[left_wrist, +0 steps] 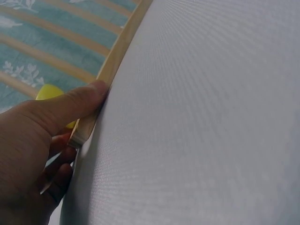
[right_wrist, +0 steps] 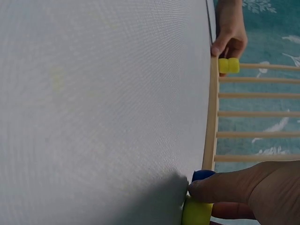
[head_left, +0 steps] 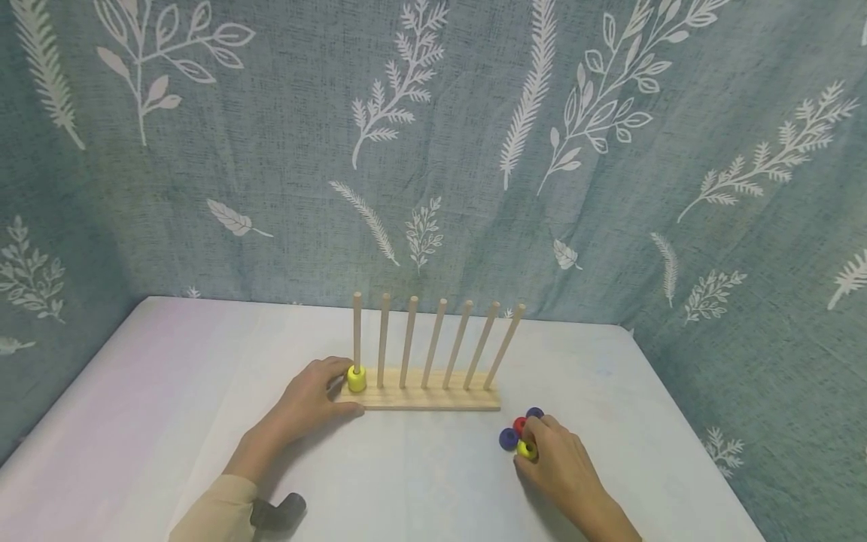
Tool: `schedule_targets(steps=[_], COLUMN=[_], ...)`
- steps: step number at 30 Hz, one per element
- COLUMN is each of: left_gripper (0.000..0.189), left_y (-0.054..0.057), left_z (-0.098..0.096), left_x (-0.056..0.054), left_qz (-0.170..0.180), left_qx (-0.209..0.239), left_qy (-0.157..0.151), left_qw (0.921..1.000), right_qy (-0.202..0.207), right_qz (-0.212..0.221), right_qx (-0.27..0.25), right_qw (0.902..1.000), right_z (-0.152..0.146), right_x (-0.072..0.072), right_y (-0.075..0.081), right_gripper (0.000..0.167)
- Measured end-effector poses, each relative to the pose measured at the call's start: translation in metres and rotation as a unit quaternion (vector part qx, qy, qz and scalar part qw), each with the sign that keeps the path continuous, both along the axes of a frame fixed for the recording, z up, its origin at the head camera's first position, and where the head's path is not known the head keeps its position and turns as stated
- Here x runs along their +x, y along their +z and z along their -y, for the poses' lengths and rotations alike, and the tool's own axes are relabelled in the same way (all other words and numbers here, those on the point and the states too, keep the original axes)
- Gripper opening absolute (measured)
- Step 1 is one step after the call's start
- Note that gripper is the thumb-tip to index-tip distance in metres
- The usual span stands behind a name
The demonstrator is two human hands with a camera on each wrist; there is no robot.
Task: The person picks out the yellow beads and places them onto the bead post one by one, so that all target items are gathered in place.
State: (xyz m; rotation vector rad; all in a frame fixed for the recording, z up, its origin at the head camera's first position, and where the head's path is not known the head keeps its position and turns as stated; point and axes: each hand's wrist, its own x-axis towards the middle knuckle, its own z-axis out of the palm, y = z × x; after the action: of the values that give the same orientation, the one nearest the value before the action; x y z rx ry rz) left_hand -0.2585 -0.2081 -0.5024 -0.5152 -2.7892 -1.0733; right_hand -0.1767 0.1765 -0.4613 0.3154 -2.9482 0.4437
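Note:
A wooden peg stand (head_left: 433, 399) with a row of several upright pegs sits on the table. My left hand (head_left: 313, 399) grips its left end, thumb (left_wrist: 96, 91) along the front edge and the other fingers behind. Two yellow beads (right_wrist: 228, 65), one on the other, are at the foot of the leftmost peg; the other pegs are bare. To the right of the stand, my right hand (head_left: 562, 459) pinches a loose yellow bead (head_left: 526, 450) between thumb and fingers, low at the tabletop. Beside it lie a red bead (head_left: 520, 425) and two dark blue beads (head_left: 509, 439), one partly behind the fingers.
The white tabletop (head_left: 420, 482) runs back to a green leaf-patterned curtain (head_left: 305, 150), which also hangs at both sides. A dark strap-like piece (head_left: 281, 513) sticks out from the left wrist by the beige sleeve (head_left: 220, 512).

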Motion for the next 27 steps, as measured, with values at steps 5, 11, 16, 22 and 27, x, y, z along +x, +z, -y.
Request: schedule_targets(steps=[5, 11, 16, 22, 27], left_gripper=[0.067, 0.067, 0.067, 0.068, 0.068], left_y=[0.000, 0.000, 0.001, 0.001, 0.002], left_z=[0.000, 0.000, -0.001, -0.001, -0.001], left_x=[0.000, 0.000, 0.001, 0.002, 0.002], left_qz=[0.002, 0.002, -0.001, -0.004, 0.000], left_qx=[0.002, 0.001, 0.001, 0.001, -0.001], left_qy=[-0.001, 0.000, 0.002, 0.003, 0.005], left_qw=[1.0000, 1.0000, 1.0000, 1.0000, 1.0000], right_qy=[0.009, 0.009, -0.003, -0.022, -0.012], right_qz=[-0.005, 0.014, 0.037, 0.068, 0.024], right_qx=[-0.008, -0.012, -0.012, -0.010, -0.019], right_qw=[0.9999, 0.9998, 0.9993, 0.9974, 0.9995], right_z=[0.000, -0.002, -0.002, -0.001, -0.004], right_x=[0.000, 0.000, -0.001, -0.003, -0.003], right_y=[-0.001, 0.000, 0.006, 0.017, 0.024], right_gripper=[0.030, 0.024, 0.021, 0.017, 0.018])
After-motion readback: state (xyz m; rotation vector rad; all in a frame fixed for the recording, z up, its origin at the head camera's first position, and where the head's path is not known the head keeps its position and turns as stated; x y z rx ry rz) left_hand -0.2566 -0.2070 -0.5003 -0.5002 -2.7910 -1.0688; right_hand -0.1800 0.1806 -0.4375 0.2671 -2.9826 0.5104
